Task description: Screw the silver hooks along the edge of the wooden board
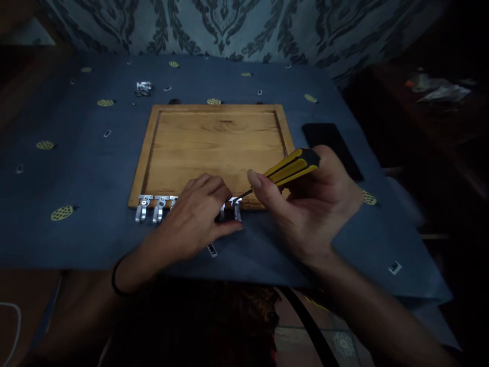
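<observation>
A framed wooden board (217, 148) lies flat on the cloth-covered table, with several silver metal hooks (143, 206) in a row along its near edge. My right hand (313, 204) is closed around the yellow and black handle of a screwdriver (290, 167). The screwdriver tilts down to the left, its tip at the rightmost visible metal hook (237, 208). Over the near edge lies my left hand (198, 214), fingers bent and thumb below, closed about that hook. My left hand hides part of the row; exact finger contact is unclear.
Loose metal hooks (144, 88) lie in a small pile beyond the board. A black phone (331, 148) rests right of it. The blue tablecloth (95, 178) has pineapple prints. Some crumpled plastic (443, 92) sits on a dark surface at the far right.
</observation>
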`<state>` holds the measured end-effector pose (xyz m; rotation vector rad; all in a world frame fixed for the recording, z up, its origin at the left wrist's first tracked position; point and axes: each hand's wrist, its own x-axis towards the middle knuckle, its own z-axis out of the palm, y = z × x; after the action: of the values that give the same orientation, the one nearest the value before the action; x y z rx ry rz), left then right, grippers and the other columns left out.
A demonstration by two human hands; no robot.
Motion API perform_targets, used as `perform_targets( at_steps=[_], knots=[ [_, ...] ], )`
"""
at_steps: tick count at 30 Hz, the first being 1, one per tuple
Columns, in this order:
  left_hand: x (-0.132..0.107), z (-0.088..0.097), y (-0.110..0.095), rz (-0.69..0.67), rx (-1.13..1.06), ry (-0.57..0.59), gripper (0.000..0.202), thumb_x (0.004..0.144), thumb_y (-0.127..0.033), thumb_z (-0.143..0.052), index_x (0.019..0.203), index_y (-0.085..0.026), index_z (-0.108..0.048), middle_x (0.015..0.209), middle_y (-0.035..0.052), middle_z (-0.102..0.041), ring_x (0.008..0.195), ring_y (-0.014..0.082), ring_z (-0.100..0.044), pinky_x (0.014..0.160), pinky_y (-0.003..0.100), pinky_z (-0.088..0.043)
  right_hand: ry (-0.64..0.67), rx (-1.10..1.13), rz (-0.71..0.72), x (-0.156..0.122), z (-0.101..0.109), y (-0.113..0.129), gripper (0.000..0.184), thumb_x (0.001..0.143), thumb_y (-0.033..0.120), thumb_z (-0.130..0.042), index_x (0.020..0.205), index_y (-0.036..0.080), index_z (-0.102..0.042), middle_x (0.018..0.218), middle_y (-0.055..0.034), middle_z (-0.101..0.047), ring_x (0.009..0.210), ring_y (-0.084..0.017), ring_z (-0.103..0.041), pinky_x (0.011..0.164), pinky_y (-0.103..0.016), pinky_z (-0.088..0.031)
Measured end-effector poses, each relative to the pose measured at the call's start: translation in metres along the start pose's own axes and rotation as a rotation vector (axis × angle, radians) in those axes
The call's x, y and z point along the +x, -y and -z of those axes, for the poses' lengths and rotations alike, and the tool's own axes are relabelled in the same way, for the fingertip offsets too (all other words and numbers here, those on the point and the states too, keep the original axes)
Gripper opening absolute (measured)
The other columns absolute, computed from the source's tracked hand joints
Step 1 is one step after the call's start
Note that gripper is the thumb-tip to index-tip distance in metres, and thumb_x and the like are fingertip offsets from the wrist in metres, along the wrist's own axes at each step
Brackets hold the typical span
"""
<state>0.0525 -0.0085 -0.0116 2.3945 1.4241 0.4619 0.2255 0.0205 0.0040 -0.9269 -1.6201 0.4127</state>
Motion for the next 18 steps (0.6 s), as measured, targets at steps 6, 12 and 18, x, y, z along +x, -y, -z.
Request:
perform_targets(
  at_steps=[6,12,18],
  knots=[
    [0.0009,0.0019,-0.0013,-0.005,0.063,0.017,0.044,0.087,-0.049,-0.082,0.111,-0.015,-0.069,0.121,0.011,-0.07,0.114,0.0319,-0.062,0.099,0.048,-0.051,-0.012,-0.023,0.06,-0.0003,-0.0014,-0.0039,0.041,0.083,0.027,-0.082,0.072,0.026,-0.043,0.057,0.0094,-0.051,0.045,-0.008,-0.044,0.041,-0.025,-0.037],
    [0.0011,0.0043,-0.0031,-0.016,0.109,0.022,0.04,0.088,-0.046,-0.082,0.11,-0.015,-0.069,0.122,0.0112,-0.07,0.117,0.0324,-0.061,0.101,0.049,-0.05,-0.008,-0.015,0.002,-0.002,-0.0001,-0.0046,0.041,0.083,0.034,-0.084,0.072,0.026,-0.044,0.058,0.008,-0.053,0.046,-0.009,-0.046,0.043,-0.027,-0.04],
    [0.0006,0.0045,-0.0025,-0.019,0.084,0.009,0.039,0.088,-0.044,-0.082,0.111,-0.015,-0.07,0.121,0.0111,-0.07,0.117,0.0328,-0.061,0.102,0.05,-0.05,-0.008,-0.008,0.031,-0.0022,-0.0001,-0.0064,0.04,0.084,0.03,-0.082,0.072,0.025,-0.044,0.059,0.0091,-0.051,0.047,-0.008,-0.045,0.044,-0.026,-0.038]
  ],
)
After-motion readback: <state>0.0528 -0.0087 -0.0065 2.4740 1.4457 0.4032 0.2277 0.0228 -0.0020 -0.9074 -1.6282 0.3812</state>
